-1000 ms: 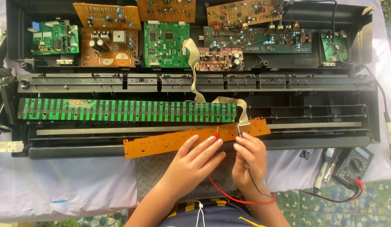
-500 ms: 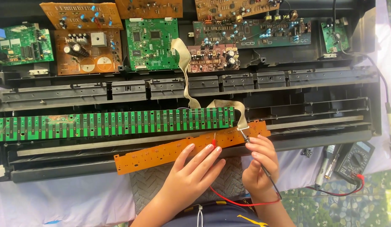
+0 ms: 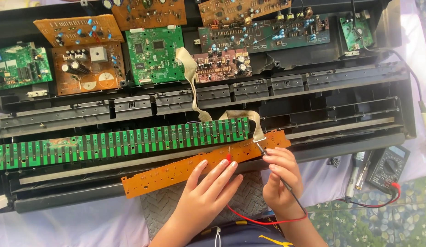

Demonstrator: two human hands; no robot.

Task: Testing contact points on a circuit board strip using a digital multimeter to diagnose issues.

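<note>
Two hands work on one long orange board (image 3: 194, 167), which lies slantwise in front of the person, its low end away to the left and its high end up to the right, where a grey ribbon cable (image 3: 249, 120) plugs into it. The left hand (image 3: 208, 190) lies flat on the middle of the board, fingers spread and nearly straight, and seems to pin a red probe tip (image 3: 228, 157) under the fingertips; a red wire (image 3: 263, 220) runs back from there toward the body. The right hand (image 3: 280, 176) is curled shut around a thin black probe (image 3: 268, 161), held like a pen, with its point reaching up and left from the fingertips to the board's right end, just below the cable's plug. So the board's long axis runs across both sets of fingers, and the right hand is the nearer one to the cable end. Beyond the fingertips, parallel to the orange board, lies a long green board (image 3: 126, 142) inside the open black casing (image 3: 313, 119). Well off to the right of the right hand rests a dark meter (image 3: 388, 167).
</note>
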